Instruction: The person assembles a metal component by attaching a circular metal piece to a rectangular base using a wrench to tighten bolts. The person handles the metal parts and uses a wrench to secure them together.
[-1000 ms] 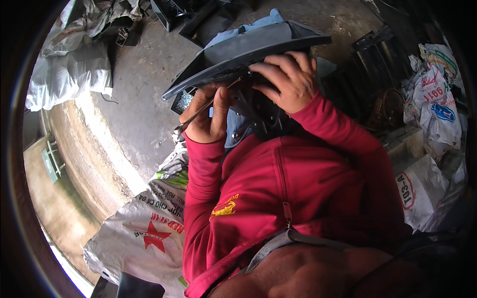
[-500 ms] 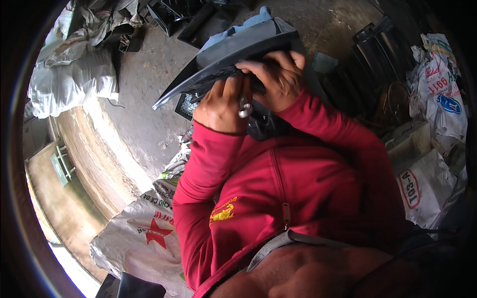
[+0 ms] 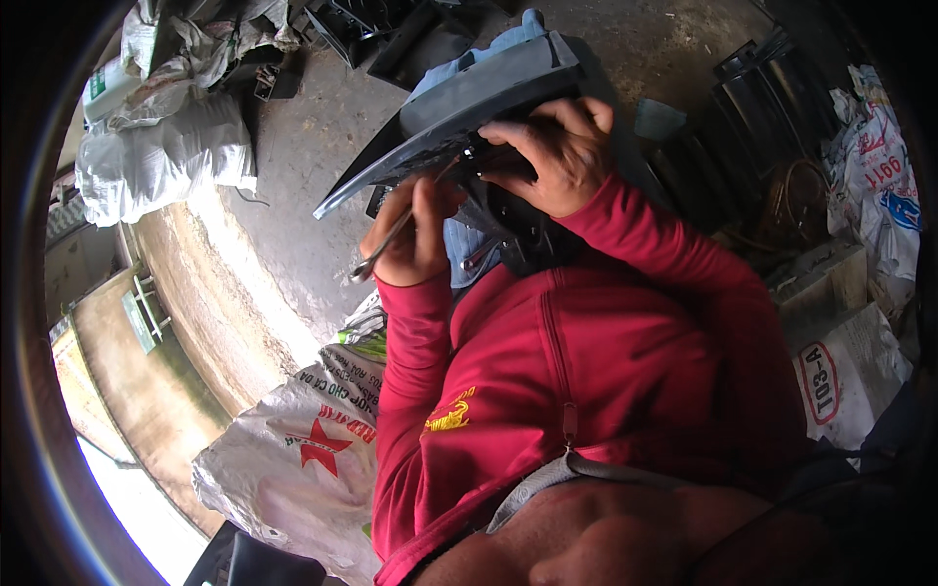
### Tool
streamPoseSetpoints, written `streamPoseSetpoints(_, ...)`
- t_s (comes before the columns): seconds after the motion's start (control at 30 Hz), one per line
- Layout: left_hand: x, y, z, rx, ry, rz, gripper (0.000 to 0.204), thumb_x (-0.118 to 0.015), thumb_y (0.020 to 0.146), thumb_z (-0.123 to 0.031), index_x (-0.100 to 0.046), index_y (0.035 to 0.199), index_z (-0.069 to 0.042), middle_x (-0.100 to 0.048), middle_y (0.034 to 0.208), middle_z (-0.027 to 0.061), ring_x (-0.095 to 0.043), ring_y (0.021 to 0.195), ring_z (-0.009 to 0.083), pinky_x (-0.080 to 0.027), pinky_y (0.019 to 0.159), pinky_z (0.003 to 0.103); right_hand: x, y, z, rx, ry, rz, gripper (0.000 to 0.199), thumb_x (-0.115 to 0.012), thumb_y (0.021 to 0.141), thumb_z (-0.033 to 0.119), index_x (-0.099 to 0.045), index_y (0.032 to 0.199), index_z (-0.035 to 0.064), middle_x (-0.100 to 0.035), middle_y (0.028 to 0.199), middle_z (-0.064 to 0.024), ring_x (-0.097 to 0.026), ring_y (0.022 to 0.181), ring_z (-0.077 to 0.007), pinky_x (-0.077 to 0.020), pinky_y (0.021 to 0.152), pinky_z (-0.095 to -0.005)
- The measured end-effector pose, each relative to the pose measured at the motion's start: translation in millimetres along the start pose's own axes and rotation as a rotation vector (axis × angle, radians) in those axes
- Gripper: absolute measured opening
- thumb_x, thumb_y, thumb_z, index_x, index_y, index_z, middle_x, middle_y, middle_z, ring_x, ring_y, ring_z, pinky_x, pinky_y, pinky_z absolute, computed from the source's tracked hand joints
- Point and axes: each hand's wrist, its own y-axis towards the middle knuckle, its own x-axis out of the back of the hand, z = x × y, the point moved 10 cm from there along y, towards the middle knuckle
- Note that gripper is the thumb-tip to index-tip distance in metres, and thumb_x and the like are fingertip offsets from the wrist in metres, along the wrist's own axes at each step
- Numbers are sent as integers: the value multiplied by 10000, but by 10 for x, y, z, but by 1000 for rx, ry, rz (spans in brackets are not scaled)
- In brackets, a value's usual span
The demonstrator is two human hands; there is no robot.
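Note:
A large dark grey panel-shaped part (image 3: 489, 93), which looks like moulded plastic, is tilted in front of me, with black framework (image 3: 518, 225) below its underside. My left hand (image 3: 410, 234) is closed on a slim metal wrench (image 3: 385, 250). Its rounded end sticks out on the near left, and its other end points up toward the part's underside. My right hand (image 3: 562, 156) grips the underside at the right, index finger and thumb reaching around a small shiny fitting (image 3: 469, 152). What those fingertips press on is partly hidden.
White plastic-wrapped bundles (image 3: 161, 156) lie at the far left. Black parts (image 3: 381, 29) lie on the concrete floor (image 3: 303, 137) ahead, with more black pieces (image 3: 772, 88) at the far right. White printed sacks (image 3: 293, 449) stand close on my left, others (image 3: 870, 166) on my right.
My left hand has turned and moved a little left and down, swinging the wrench from its right side to its left. My right hand stays at the part, its thumb and index finger now farther apart.

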Motion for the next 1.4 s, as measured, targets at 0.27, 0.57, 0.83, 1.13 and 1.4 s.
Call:
streamPoseSetpoints(0.27, -629, 51, -527, -534, 885, 281, 163, -690, 832, -164, -661, 984, -113, -641, 745, 104, -661, 603, 300, -534, 538, 396, -8, 32, 27, -18, 28, 46, 574, -825, 648, 290, -607, 1179, 278, -680, 891, 107, -575, 934, -147, -298, 895, -416)
streamPoseSetpoints(0.57, -162, 155, 486, 330, -275, 229, 404, -537, 1004, -290, -605, 1155, 79, -699, 992, 196, -708, 754, 243, -574, 588, 309, -12, 8, -38, -3, 33, -33, 557, -846, 618, 349, -630, 1128, 288, -626, 853, 121, -569, 886, -131, -316, 881, -412)
streamPoseSetpoints(0.83, -114, 94, -109, -73, 244, 158, 172, -631, 934, -102, -661, 1057, 15, -724, 894, 150, -718, 728, 243, -559, 604, 278, -6, 17, -52, -36, 42, -34, 547, -846, 623, 336, -631, 1124, 290, -617, 838, 121, -567, 884, -126, -312, 874, -399)
streamPoseSetpoints(1.13, -788, 127, -473, -504, 994, 385, 176, -576, 909, -172, -652, 1041, -85, -665, 799, 126, -684, 659, 294, -538, 526, 398, -27, -12, -45, -27, 18, 19, 568, -823, 653, 300, -602, 1176, 294, -610, 843, 105, -551, 899, -140, -302, 881, -409)
streamPoseSetpoints(1.4, -79, 44, 514, 276, -419, 58, 325, -587, 987, -204, -626, 1121, 90, -709, 934, 201, -712, 748, 248, -576, 614, 301, -16, 11, -23, -15, 18, 14, 612, -865, 601, 299, -617, 1160, 268, -693, 949, 166, -579, 933, -107, -311, 891, -386)
